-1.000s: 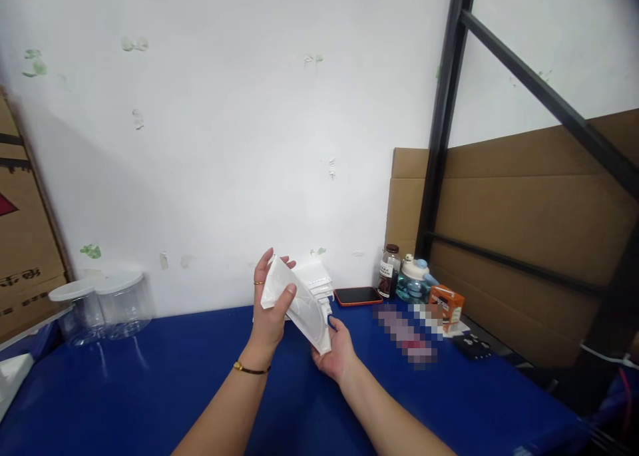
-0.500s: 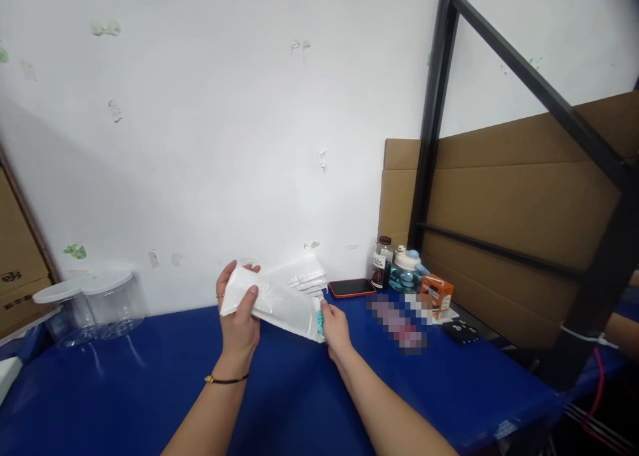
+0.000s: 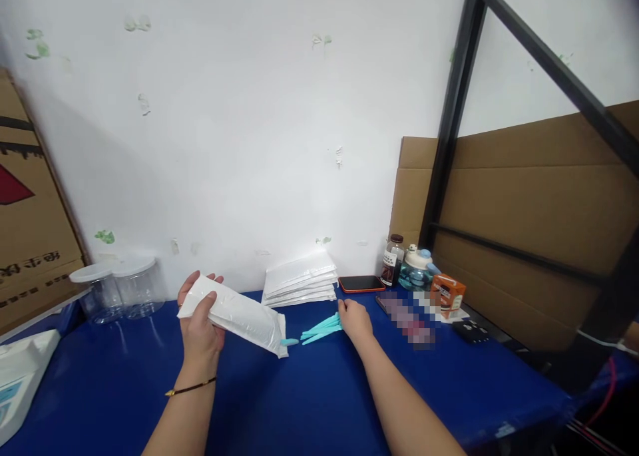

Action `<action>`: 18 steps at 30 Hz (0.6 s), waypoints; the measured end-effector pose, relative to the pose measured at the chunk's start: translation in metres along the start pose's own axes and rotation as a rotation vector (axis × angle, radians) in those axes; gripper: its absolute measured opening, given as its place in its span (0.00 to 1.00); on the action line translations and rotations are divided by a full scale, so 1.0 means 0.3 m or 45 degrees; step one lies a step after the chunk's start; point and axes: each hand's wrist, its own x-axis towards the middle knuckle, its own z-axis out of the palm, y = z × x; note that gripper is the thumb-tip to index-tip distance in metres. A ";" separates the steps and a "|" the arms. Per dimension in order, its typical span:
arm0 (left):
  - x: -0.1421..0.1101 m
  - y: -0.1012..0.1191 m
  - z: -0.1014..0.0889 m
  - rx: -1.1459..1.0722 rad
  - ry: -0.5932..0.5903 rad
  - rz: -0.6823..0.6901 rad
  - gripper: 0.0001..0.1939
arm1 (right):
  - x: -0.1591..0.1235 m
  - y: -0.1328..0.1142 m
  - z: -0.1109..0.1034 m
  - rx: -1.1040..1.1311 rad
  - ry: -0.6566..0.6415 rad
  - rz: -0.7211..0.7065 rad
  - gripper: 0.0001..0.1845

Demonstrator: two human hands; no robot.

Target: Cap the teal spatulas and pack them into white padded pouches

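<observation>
My left hand [image 3: 200, 319] is closed round one end of a white padded mailer bag [image 3: 239, 315], thumb on top, tilted down to the right. From the bag's lower right opening pokes the tip of a turquoise stick [image 3: 289, 342]. In my right hand [image 3: 356, 318] is a bunch of flat turquoise sticks [image 3: 322, 327], gripped at one end and pointing left toward the bag, a small gap away from it. Their exact kind I cannot tell. Behind the hands lies a stack of white padded mailer bags [image 3: 299, 279] against the wall.
Lidded clear jars [image 3: 137, 289] stand at the back left, a white device [image 3: 27, 369] at the left edge. On the right are a phone [image 3: 362, 283], a brown-capped bottle [image 3: 393, 259], a blue jug [image 3: 416, 269], an orange box [image 3: 448, 295] and a black metal frame [image 3: 449, 123].
My right hand has drawn the turquoise sticks out of the bag and moved slightly right. My left hand has carried the bag left, clear of the stack.
</observation>
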 end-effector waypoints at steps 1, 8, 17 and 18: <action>-0.002 0.012 0.008 0.004 -0.041 0.020 0.27 | -0.008 -0.008 0.006 -0.040 -0.015 -0.002 0.17; -0.021 0.099 0.149 0.085 -0.452 0.085 0.31 | -0.077 -0.067 0.057 -0.301 -0.075 -0.206 0.17; 0.011 0.171 0.265 0.114 -0.629 0.179 0.32 | -0.125 -0.120 0.079 -0.494 -0.053 -0.505 0.18; 0.012 0.175 0.268 0.112 -0.632 0.181 0.32 | -0.128 -0.126 0.073 -0.499 -0.035 -0.527 0.18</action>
